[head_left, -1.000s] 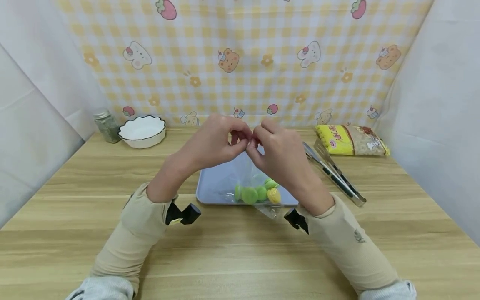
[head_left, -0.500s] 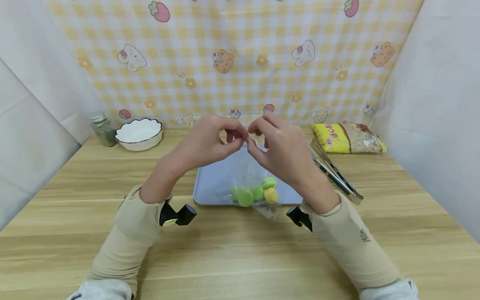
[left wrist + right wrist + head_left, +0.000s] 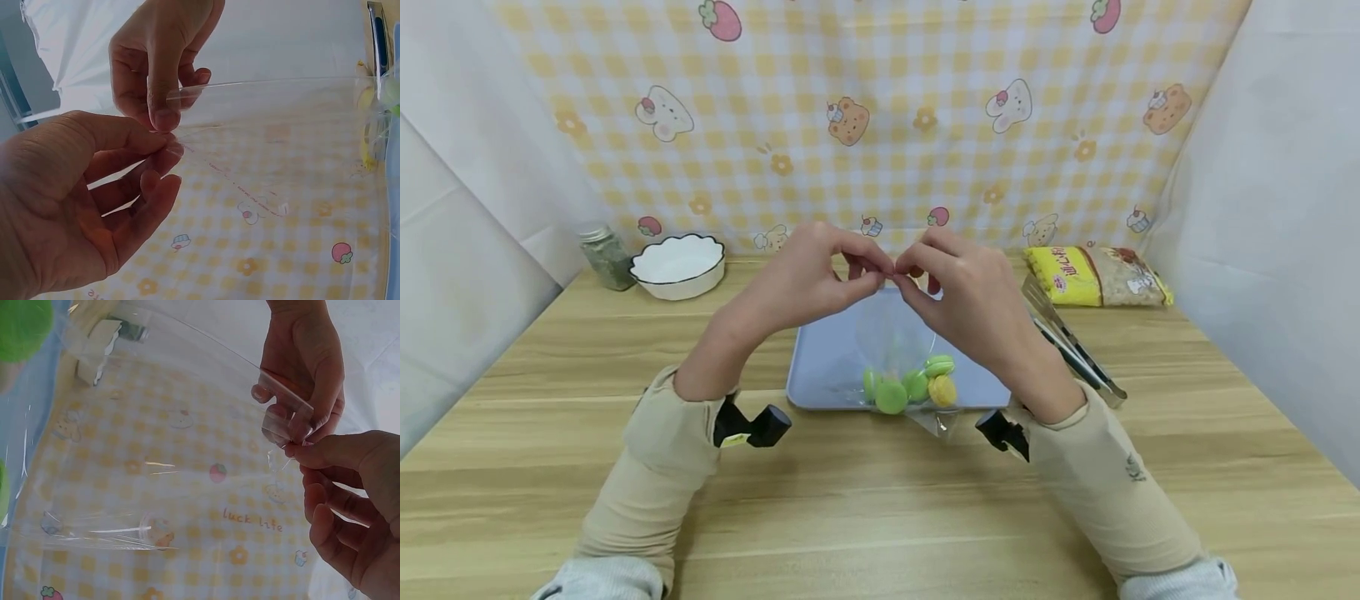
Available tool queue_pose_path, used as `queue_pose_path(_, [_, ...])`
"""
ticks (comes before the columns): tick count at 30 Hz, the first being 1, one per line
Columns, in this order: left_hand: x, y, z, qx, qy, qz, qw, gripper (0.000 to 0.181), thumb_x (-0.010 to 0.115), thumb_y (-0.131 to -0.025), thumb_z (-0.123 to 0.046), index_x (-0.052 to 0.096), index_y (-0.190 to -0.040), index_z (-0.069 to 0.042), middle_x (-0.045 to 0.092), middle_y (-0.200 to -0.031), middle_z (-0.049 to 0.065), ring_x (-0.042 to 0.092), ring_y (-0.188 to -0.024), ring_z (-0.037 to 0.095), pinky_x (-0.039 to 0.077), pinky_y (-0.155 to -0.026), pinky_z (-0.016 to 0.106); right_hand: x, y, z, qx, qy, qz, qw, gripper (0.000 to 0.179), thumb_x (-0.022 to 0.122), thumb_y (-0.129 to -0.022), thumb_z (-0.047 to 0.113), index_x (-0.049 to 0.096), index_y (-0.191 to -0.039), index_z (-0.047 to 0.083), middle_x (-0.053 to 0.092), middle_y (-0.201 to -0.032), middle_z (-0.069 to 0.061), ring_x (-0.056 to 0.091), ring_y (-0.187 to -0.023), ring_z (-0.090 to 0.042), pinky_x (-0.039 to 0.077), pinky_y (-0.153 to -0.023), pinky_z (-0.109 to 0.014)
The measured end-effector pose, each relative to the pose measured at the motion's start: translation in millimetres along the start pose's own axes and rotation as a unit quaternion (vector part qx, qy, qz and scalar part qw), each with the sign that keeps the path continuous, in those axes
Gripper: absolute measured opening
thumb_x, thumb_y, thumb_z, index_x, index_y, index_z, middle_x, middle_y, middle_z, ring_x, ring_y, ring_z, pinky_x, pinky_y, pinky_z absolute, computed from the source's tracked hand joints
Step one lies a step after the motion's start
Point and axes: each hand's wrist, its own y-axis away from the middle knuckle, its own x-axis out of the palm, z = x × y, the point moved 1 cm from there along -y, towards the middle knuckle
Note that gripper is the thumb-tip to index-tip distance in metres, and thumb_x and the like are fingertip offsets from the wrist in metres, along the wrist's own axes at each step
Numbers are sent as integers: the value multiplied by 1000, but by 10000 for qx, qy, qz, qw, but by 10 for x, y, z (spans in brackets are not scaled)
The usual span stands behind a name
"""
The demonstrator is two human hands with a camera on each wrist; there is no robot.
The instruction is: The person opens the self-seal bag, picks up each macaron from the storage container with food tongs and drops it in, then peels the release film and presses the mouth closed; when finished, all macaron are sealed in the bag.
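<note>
A clear plastic bag [image 3: 887,333] hangs from both hands above a blue-grey tray [image 3: 820,358]. Inside its lower end lie several green macarons [image 3: 891,395] and a yellow macaron [image 3: 942,390]. My left hand [image 3: 812,279] pinches the bag's top edge between thumb and forefinger. Right beside it, my right hand [image 3: 966,300] pinches the same edge, and the fingertips of both meet. In the left wrist view the bag's film [image 3: 281,125] stretches away from the pinched corner. The right wrist view shows the transparent film [image 3: 187,437] spread out from the fingertips.
At the back left stand a glass jar [image 3: 606,257] of dried herbs and a white scalloped bowl [image 3: 677,267]. Metal tongs [image 3: 1075,350] lie right of the tray, behind them a yellow food packet [image 3: 1097,277]. A checked curtain [image 3: 880,125] closes off the back.
Both hands keep pinching the bag's edge, their fingertips shifting slightly. The right hand's fingers have spread a little. The head view has tilted slightly; the macarons stay in the bag over the tray.
</note>
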Motion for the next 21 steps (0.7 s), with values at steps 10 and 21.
queue_pose_path(10, [32,-20,11,-563,534,-116,9969,16,66,-85,-5,72,-101,-6,69,-79,0,61,-56,10,43,-48,24,3,-2,14,-353,212,-261,9988,5,69,-82,4,72,-84,0,60,-76,-5,52,-56,-13,42,-51,-24])
queue_pose_path(21, [75,-22,-19,355,280,-381,9982,21,68,-82,-1,57,-99,-4,69,-82,2,64,-75,5,52,-59,22,-10,-5,-17,-341,206,-224,9990,5,70,-81,3,73,-84,3,63,-77,-3,55,-57,-14,42,-50,-24])
